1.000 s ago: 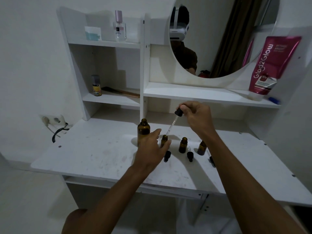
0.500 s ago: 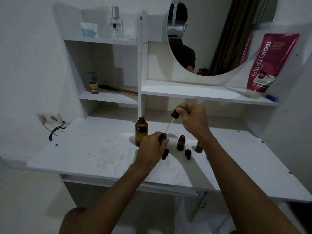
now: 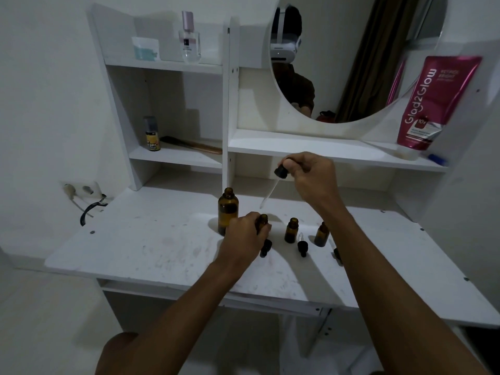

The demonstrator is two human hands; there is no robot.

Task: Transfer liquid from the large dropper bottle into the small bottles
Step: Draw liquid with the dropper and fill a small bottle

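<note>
The large amber bottle (image 3: 228, 209) stands open on the white desk (image 3: 151, 244). My right hand (image 3: 311, 177) pinches the black bulb of the big dropper (image 3: 273, 185); its glass tip hangs tilted just above the leftmost small amber bottle (image 3: 263, 221). My left hand (image 3: 244, 239) grips that small bottle from the left. Two more small amber bottles (image 3: 291, 230) (image 3: 322, 234) stand open to the right. Small black dropper caps (image 3: 302, 246) (image 3: 265, 247) lie in front of them; a third is half hidden by my right forearm.
A shelf unit with a round mirror (image 3: 351, 63) rises behind the desk. A pink tube (image 3: 435, 104) leans at the right, a perfume bottle (image 3: 189, 39) and a box sit on top, a small can (image 3: 152, 133) and a comb lower. A wall socket with a cable (image 3: 89, 207) is at the left.
The dropper's tip has lifted slightly away from the mouth of the small bottle. My left hand has closed more tightly round that bottle. The camera shifted a little.
</note>
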